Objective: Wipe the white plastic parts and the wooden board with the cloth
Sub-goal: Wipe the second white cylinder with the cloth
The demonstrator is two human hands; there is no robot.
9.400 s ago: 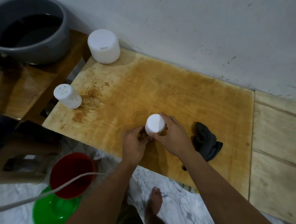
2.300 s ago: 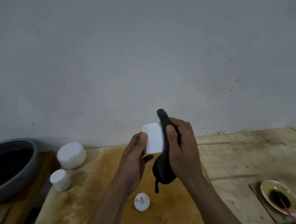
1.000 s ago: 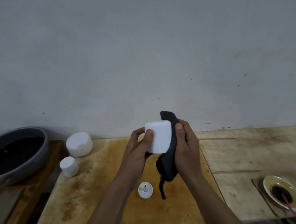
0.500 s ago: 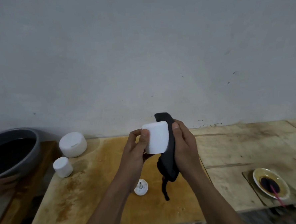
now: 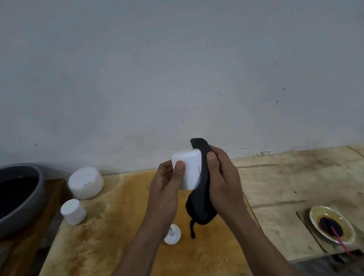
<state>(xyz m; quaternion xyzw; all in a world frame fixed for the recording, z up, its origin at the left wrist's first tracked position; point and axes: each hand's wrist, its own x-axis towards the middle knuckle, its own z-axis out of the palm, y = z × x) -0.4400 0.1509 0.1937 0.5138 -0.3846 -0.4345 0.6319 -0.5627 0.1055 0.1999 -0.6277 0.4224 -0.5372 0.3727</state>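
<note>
My left hand (image 5: 166, 188) grips a white plastic cylinder (image 5: 189, 171), held up in front of the wall above the wooden board (image 5: 110, 238). My right hand (image 5: 223, 178) holds the dark cloth (image 5: 201, 200) pressed against the cylinder's right side; the cloth's tail hangs down below. On the board lie a small white disc with a metal pin (image 5: 172, 237), a small white cap (image 5: 73, 211) at the left edge and a larger white round part (image 5: 85, 182) near the wall.
A grey basin of dark liquid (image 5: 12, 199) stands on a lower wooden surface at the left. A small dish with dark sauce and a pink stick (image 5: 331, 225) sits on the paler boards (image 5: 297, 184) at the right. The wall runs close behind.
The cylinder has turned a little in my left hand, and my right hand has shifted the cloth along its side. Both hands stay raised over the board.
</note>
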